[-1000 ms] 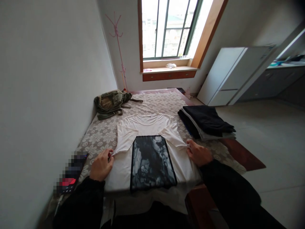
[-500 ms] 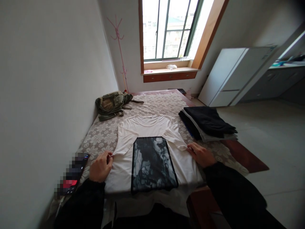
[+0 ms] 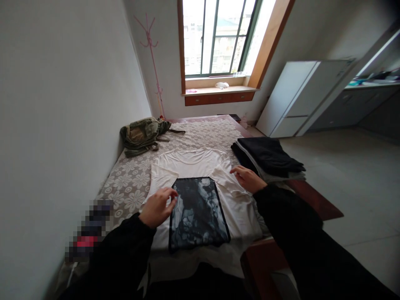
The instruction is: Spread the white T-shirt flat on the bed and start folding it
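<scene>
Two bare hands work over a white T-shirt (image 3: 193, 164) spread flat on a bed (image 3: 131, 183) with a flower-patterned cover. A dark printed board (image 3: 196, 212) lies on the shirt's middle, and both sleeves are folded in toward its top corners. The left hand (image 3: 156, 206) hovers at the board's left edge, fingers loosely curled and holding nothing, though whether its fingertips touch the cloth is hard to tell. The right hand (image 3: 246, 178) rests on the folded right sleeve, fingers stretched out and open, gripping nothing. Both arms wear black sleeves. An olive backpack (image 3: 142, 134) lies near the wall at the bed's far left, well apart from the shirt. A stack of folded dark clothes (image 3: 268, 157) sits at the bed's right edge, just beside the right hand. A phone (image 3: 89, 229) lies at the bed's near left corner, its screen blurred out. Behind the bed stands a window (image 3: 218, 37) with a wooden sill, and something small and white lies on it, too small to make out. A pink coat stand (image 3: 153, 58) stands in the corner. A white cabinet (image 3: 296, 98) stands to the right on a pale floor. The shirt's hem hangs over the bed's near edge and is partly hidden by the person's dark clothing.
</scene>
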`<control>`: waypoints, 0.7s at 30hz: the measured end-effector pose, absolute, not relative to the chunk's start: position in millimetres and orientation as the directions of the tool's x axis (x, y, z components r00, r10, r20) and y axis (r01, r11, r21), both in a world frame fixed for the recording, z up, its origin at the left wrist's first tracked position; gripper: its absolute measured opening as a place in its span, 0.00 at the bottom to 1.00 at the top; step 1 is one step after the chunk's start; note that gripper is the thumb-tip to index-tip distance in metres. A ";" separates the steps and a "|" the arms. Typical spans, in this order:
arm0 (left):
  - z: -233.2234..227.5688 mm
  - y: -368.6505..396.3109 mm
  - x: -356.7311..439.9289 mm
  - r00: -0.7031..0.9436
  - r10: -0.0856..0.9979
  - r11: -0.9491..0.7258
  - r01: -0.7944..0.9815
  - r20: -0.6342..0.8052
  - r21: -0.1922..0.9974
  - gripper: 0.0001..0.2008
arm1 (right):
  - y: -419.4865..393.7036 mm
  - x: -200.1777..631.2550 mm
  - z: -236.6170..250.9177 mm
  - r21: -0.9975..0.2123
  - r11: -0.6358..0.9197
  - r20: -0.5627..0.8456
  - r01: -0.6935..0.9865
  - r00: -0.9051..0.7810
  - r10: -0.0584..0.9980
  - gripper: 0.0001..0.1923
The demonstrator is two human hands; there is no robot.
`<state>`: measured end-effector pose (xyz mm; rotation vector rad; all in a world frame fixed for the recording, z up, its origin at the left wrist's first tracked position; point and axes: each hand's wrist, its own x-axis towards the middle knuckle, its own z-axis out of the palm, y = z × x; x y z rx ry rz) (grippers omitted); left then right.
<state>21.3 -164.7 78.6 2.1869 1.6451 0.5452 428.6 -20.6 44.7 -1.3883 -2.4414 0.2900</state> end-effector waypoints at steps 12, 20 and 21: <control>41.1 -23.7 193.0 0.212 0.971 -0.092 0.763 -0.113 0.640 0.17 | 129.4 383.3 46.1 -0.030 0.442 -0.114 0.896 -0.442 0.890 0.21; 20.9 -3.1 215.3 0.132 0.973 0.119 0.418 -0.190 0.900 0.11 | 156.2 404.6 42.6 -0.093 0.567 -0.128 0.818 -0.575 0.808 0.21; 18.7 -1.9 216.7 0.103 0.971 0.168 0.358 -0.218 0.918 0.11 | 157.7 406.4 42.4 -0.103 0.568 -0.126 0.817 -0.577 0.807 0.21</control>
